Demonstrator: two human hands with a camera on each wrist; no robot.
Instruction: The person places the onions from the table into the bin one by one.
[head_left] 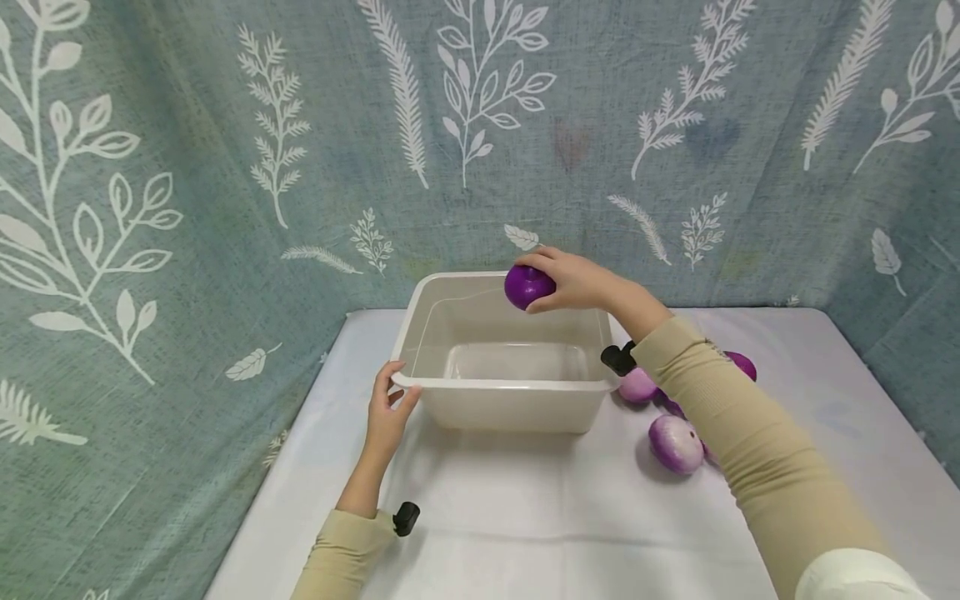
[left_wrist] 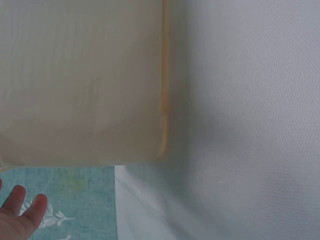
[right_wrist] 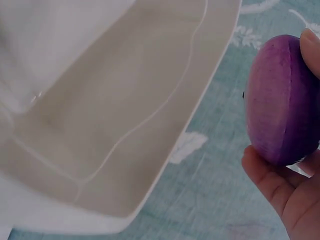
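In the head view my right hand (head_left: 573, 282) grips a glossy purple onion (head_left: 528, 287), held above the back part of a white plastic bin (head_left: 510, 408). The right wrist view shows thumb and fingers round the onion (right_wrist: 280, 100), whose side fades to paler purple, beside the bin's rim (right_wrist: 192, 117). My left hand (head_left: 388, 417) holds the bin's front left corner, thumb at the front and fingers over the rim. Its fingertips (left_wrist: 35, 210) appear below the bin wall (left_wrist: 80, 80) in the left wrist view. The bin's visible floor is bare.
Right of the bin, a pale purple-and-white onion (head_left: 677, 445), a pinkish one (head_left: 637, 387) and a dark purple one (head_left: 741, 364) lie on the white-covered table (head_left: 495, 517), partly behind my right sleeve (head_left: 750, 450). A green leaf-patterned curtain (head_left: 322, 167) hangs close behind.
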